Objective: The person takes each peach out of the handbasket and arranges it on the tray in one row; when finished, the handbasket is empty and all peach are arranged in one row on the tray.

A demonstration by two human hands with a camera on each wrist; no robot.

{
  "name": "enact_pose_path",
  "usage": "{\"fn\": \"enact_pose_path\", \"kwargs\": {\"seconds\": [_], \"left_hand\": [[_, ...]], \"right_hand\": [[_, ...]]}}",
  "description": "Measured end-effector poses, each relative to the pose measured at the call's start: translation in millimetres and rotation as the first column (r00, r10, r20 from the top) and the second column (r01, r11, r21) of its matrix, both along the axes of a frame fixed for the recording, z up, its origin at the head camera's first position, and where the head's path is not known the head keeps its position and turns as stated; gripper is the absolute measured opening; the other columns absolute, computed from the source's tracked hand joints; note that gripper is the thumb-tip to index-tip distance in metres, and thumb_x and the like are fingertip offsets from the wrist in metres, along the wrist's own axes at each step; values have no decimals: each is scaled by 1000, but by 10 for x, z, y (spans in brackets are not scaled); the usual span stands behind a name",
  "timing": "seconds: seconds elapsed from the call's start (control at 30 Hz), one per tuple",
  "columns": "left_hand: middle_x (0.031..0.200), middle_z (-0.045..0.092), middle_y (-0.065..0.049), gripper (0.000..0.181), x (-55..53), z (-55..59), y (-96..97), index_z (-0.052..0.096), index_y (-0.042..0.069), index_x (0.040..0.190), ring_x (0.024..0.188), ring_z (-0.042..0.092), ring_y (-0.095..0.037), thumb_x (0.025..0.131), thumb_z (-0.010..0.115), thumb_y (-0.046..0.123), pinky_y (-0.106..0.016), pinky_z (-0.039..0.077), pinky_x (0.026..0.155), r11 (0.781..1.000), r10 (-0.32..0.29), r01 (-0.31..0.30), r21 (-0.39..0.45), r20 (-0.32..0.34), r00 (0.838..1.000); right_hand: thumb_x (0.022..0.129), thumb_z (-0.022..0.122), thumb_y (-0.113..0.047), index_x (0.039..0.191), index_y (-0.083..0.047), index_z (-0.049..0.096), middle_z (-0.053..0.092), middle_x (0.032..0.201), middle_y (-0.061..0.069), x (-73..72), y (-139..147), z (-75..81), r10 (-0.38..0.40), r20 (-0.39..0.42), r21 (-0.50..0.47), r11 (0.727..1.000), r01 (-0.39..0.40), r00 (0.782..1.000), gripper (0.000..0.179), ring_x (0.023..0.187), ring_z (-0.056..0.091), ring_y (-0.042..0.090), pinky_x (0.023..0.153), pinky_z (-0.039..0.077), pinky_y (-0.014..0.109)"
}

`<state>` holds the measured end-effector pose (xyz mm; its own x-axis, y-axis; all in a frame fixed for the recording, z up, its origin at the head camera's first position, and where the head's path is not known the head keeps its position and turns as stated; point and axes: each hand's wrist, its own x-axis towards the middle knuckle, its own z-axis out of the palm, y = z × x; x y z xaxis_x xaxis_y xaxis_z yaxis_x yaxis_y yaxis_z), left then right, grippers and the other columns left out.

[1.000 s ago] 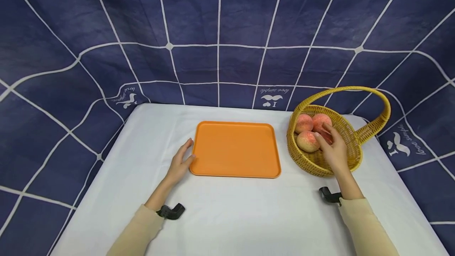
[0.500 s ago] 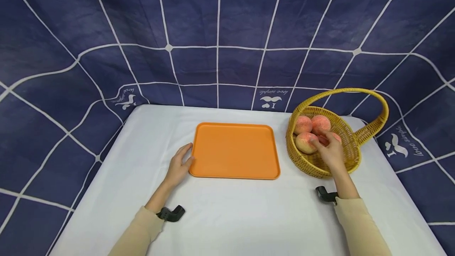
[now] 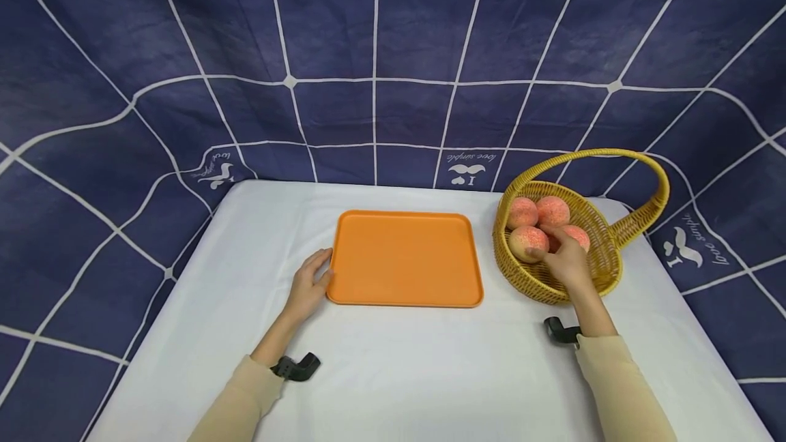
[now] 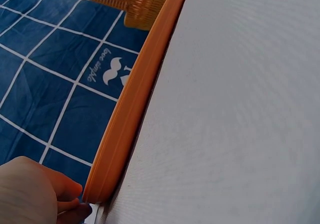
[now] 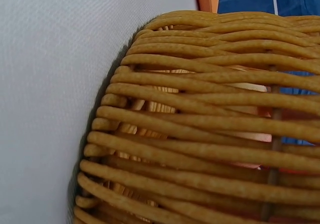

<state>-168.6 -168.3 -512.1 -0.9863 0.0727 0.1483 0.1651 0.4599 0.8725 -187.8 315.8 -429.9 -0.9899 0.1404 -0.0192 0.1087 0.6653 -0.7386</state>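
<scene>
In the head view, my right hand [image 3: 566,263] reaches into a yellow wicker basket [image 3: 516,275]. Its thumb and fingers close around the right side of a pale, pink-tinged peach [image 3: 523,243] at the front left. More peaches lie around it, including a redder one [image 3: 554,210] behind and another [image 3: 578,237] partly covered by the hand. My left hand [image 3: 306,286] rests at the left edge of an orange tray [image 3: 405,258], fingers loosely bent against the rim. The left wrist view has its fingertips [image 4: 70,189] right at the tray's end. Basket weave [image 5: 210,119] hides the right hand in its wrist view.
A white cloth [image 3: 424,374] covers the table under tray and basket. The basket's tall arched handle [image 3: 614,153] rises over its back and right side. A dark blue curtain [image 3: 344,114] with white grid lines hangs behind and at both sides.
My right hand has moved slightly left and lower in the basket, from above the right peach to the front-left one, which it now grips. The left hand has stayed at the tray's edge.
</scene>
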Motion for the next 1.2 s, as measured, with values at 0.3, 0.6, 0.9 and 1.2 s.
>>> {"fn": "enact_pose_path", "kwargs": {"seconds": [0.3,0.6,0.9,1.2], "left_hand": [[143,48,-29,46,-16,-13,-4,50,-9,137,141,34,-42,92,58,-2,-56,24,118,997,15,-19,-74,-56,998],[143,47,-29,46,-24,-35,-11,49,-10,136,141,34,-42,92,57,-2,-58,21,118,995,10,-17,-97,-73,997],[141,50,-28,45,-21,-30,-6,51,-11,135,140,36,-42,91,57,-3,-57,25,117,995,10,-20,-101,-95,995],[144,48,-26,45,-8,7,11,50,-9,136,142,34,-40,93,57,0,-58,21,119,995,20,-25,-95,-48,999]], "right_hand": [[87,72,-14,149,4,31,39,147,32,-53,11,-33,60,65,-12,998,-59,996,77,132,40,46,107,36,59],[87,71,-13,148,6,30,39,146,34,-57,-2,-29,66,73,34,997,-68,995,76,132,40,49,107,36,62],[87,73,-21,148,5,33,41,144,33,-18,4,-16,56,69,29,998,-58,996,77,128,43,47,103,39,60],[88,73,-26,149,4,33,46,140,32,22,16,22,34,17,23,999,-34,999,78,119,51,41,88,50,31]]}}
